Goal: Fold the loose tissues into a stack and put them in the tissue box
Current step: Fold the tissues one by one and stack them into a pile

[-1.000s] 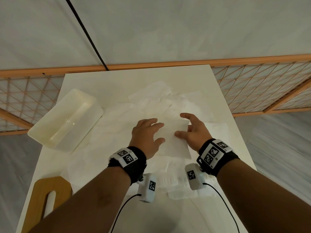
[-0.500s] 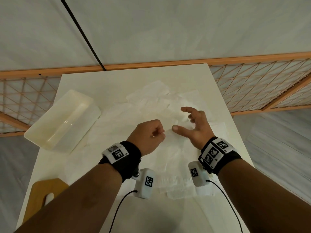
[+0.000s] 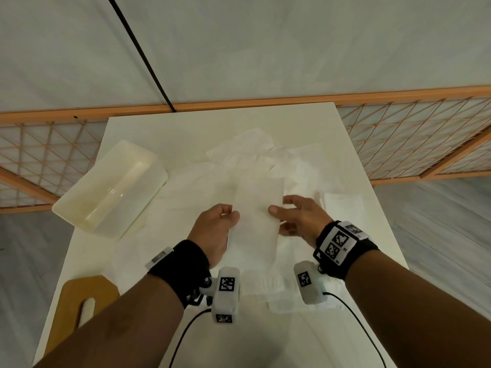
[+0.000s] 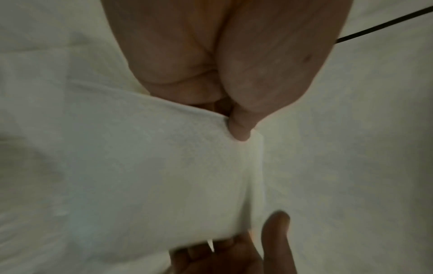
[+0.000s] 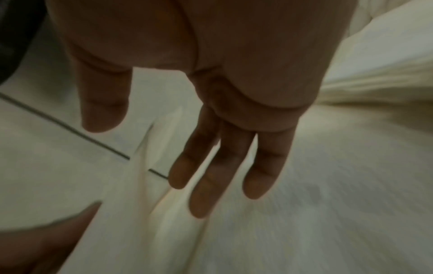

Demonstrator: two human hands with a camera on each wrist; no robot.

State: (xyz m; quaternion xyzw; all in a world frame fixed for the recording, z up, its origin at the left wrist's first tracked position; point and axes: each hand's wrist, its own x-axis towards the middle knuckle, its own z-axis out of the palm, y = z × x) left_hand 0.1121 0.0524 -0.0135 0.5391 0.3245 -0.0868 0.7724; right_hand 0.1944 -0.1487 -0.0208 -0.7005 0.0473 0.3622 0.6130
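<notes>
A white folded tissue (image 3: 256,216) hangs a little above the table between my hands, long side pointing away from me. My left hand (image 3: 231,213) pinches its left edge; the left wrist view shows the thumb (image 4: 239,129) pressed onto the tissue (image 4: 140,166). At the right edge is my right hand (image 3: 281,208), thumb on top and fingers straight and spread (image 5: 199,194), not closed on it. Loose tissues (image 3: 252,155) cover the middle of the table. The open cream tissue box (image 3: 87,216) lies empty at the left.
One folded tissue (image 3: 342,205) lies by the table's right edge. More crumpled tissues (image 3: 281,296) lie near me between my wrists. A wooden lid (image 3: 71,296) sits at the near left corner. An orange lattice rail (image 3: 414,144) runs behind the white table (image 3: 186,128).
My left hand went from lying flat to pinching the tissue's edge. The tissue rose off the pile and now hangs lengthwise between my hands. My right hand shifted to its right edge.
</notes>
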